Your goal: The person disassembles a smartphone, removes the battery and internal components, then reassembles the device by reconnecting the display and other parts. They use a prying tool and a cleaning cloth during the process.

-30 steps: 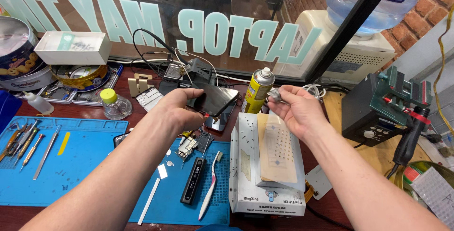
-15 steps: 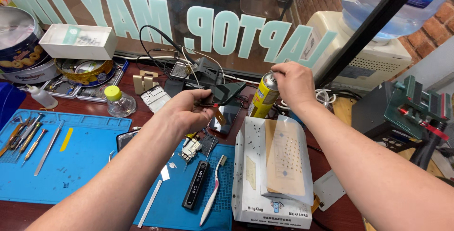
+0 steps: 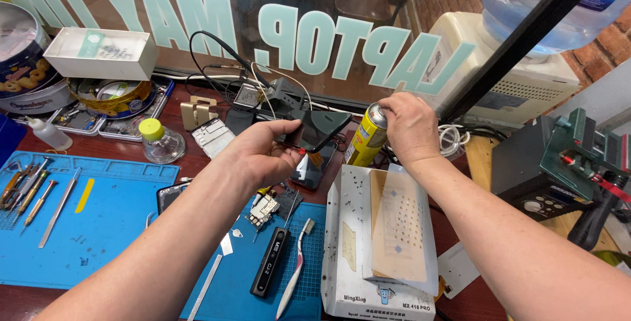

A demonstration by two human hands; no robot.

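My left hand (image 3: pixel 257 156) holds a dark smartphone (image 3: pixel 317 130) by its edge, lifted above the bench with its screen tilted up. A second dark phone (image 3: pixel 310 170) lies on the wood just beneath it. My right hand (image 3: pixel 406 127) grips the silver top of a yellow spray can (image 3: pixel 365 138) that stands upright behind a white box-shaped machine (image 3: pixel 378 245).
A blue work mat (image 3: pixel 98 229) carries tweezers and screwdrivers (image 3: pixel 26 193) at left, a black bar tool (image 3: pixel 268 271), a toothbrush (image 3: pixel 292 275) and small phone parts (image 3: pixel 263 209). A yellow-capped glass bottle (image 3: pixel 158 142), a white box (image 3: pixel 102 51), a round tin (image 3: pixel 23 51) and cables (image 3: pixel 230 74) lie behind. A green station (image 3: pixel 559 163) is at right.
My right hand has moved up from over the white machine to the spray can and closed on its top. The left hand kept the phone and lifted it slightly.
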